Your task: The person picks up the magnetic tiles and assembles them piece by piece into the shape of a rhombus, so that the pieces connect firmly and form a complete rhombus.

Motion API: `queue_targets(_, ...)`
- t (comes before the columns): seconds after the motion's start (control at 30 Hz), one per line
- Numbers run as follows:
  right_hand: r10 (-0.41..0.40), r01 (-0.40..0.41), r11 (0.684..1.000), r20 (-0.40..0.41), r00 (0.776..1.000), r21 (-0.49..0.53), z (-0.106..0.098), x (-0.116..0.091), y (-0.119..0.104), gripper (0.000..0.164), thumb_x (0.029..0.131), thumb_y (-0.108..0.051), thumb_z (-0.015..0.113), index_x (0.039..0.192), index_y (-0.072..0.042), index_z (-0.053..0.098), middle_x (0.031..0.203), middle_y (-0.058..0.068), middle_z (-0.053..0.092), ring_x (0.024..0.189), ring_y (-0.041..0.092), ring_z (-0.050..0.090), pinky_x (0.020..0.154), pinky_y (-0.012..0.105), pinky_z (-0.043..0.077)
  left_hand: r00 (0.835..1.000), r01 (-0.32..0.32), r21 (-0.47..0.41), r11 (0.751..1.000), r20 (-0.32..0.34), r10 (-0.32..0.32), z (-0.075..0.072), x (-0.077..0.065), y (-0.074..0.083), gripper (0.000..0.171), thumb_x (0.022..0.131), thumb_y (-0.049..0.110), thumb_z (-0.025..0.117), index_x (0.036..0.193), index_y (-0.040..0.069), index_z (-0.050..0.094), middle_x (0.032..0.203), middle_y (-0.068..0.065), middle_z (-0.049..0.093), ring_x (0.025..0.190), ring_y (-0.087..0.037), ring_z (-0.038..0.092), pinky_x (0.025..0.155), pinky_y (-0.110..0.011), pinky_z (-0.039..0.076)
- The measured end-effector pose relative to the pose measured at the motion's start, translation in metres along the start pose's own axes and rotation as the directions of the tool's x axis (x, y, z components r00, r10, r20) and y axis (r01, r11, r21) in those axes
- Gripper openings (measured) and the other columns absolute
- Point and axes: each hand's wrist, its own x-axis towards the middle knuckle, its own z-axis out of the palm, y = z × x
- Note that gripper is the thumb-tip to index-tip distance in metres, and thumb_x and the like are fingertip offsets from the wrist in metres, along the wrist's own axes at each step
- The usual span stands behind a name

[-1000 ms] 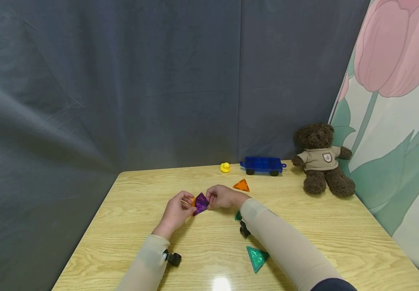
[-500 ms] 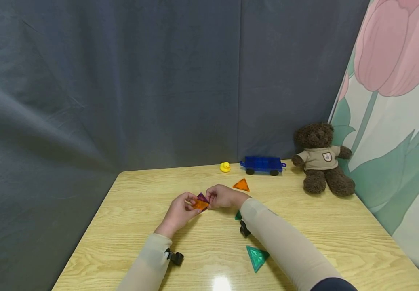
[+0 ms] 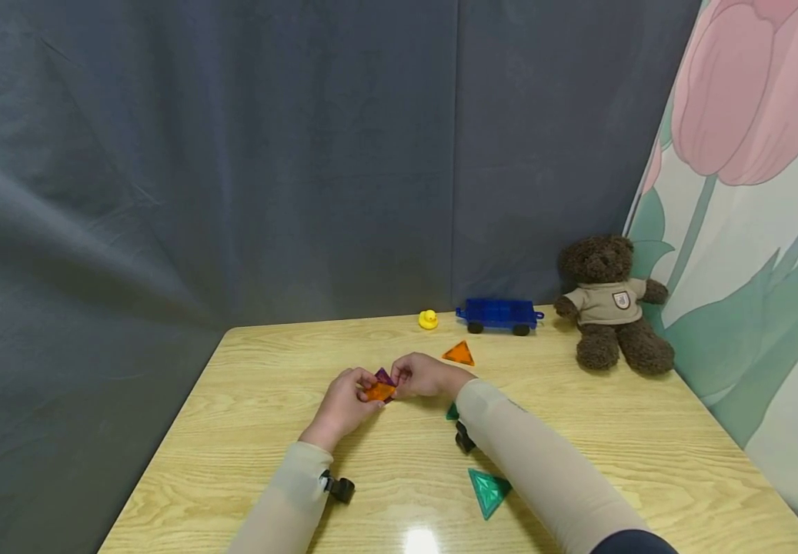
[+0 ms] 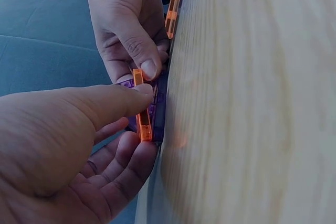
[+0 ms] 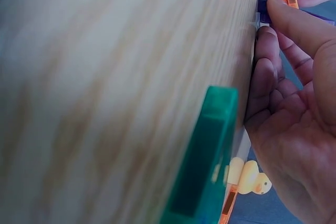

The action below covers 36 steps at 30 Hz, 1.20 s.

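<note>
My left hand (image 3: 343,404) pinches an orange translucent triangle magnetic tile (image 3: 380,392) between thumb and fingers. In the left wrist view this orange tile (image 4: 143,121) is seen edge-on, overlapping purple translucent tiles (image 4: 159,100) behind it. From the other side, my right hand (image 3: 428,375) pinches the purple tiles (image 3: 384,376) at their right corner. Its thumb (image 5: 294,22) and fingertips come right up to the purple and orange pieces, low over the table. Much of the purple is hidden behind the orange tile and fingers.
A second orange triangle tile (image 3: 459,353) lies beyond my right hand. One green triangle tile (image 3: 489,492) lies nearer me; another green tile (image 3: 452,412) is partly under my right forearm. A yellow duck (image 3: 429,319), blue wheeled car (image 3: 500,315) and teddy bear (image 3: 609,304) line the back.
The orange tile in my left hand has swung from the left of the purple tiles to over their front, then tipped slightly lower. My left hand shifted a little right; the right stayed put.
</note>
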Motion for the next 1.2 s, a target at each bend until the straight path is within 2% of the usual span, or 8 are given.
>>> queue_targets(0.3, 0.002, -0.002, 1.000, 0.008, 1.000, -0.011, 0.000, -0.001, -0.001, 0.014, 0.090, -0.005, 0.082, 0.091, -0.008, 0.068, 0.080, -0.001, 0.061, 0.073, 0.014, 0.054, 0.067, 0.027, 0.045, 0.999, -0.053, 0.039, 0.998, -0.011, 0.053, -0.001, -0.003, 0.006, 0.029, 0.089, 0.010, 0.085, 0.112, 0.007, 0.068, 0.107, -0.006, 0.061, 0.088, -0.021, 0.062, 0.077, -0.030, 0.055)
queue_targets(0.63, -0.026, 0.026, 0.999, 0.001, 1.000, -0.047, 0.000, 0.000, 0.001, 0.012, 0.094, -0.013, 0.080, 0.090, -0.010, 0.069, 0.078, -0.001, 0.060, 0.071, 0.014, 0.053, 0.065, 0.026, 0.045, 1.000, -0.030, 0.034, 0.999, -0.006, 0.030, -0.001, -0.002, 0.003, 0.034, 0.087, 0.014, 0.088, 0.114, 0.009, 0.067, 0.107, -0.004, 0.061, 0.086, -0.015, 0.059, 0.078, -0.031, 0.055)
queue_targets(0.87, -0.014, 0.014, 0.999, -0.001, 1.000, -0.034, 0.000, 0.000, 0.001, 0.015, 0.091, -0.014, 0.084, 0.089, -0.011, 0.069, 0.076, -0.002, 0.060, 0.070, 0.014, 0.053, 0.065, 0.027, 0.045, 0.999, -0.031, 0.040, 0.999, -0.008, 0.031, -0.002, -0.002, 0.004, 0.032, 0.089, 0.012, 0.087, 0.113, 0.009, 0.067, 0.106, -0.005, 0.060, 0.084, -0.015, 0.059, 0.077, -0.030, 0.055)
queue_targets(1.2, -0.021, 0.022, 0.999, 0.010, 1.000, -0.031, -0.001, -0.001, -0.002, 0.016, 0.090, -0.012, 0.084, 0.091, -0.007, 0.069, 0.076, -0.002, 0.060, 0.071, 0.013, 0.054, 0.066, 0.027, 0.045, 1.000, -0.007, -0.053, 0.999, -0.020, 0.006, -0.004, -0.003, -0.004, 0.031, 0.092, 0.009, 0.082, 0.116, 0.008, 0.062, 0.104, -0.007, 0.061, 0.082, -0.015, 0.060, 0.067, -0.026, 0.056)
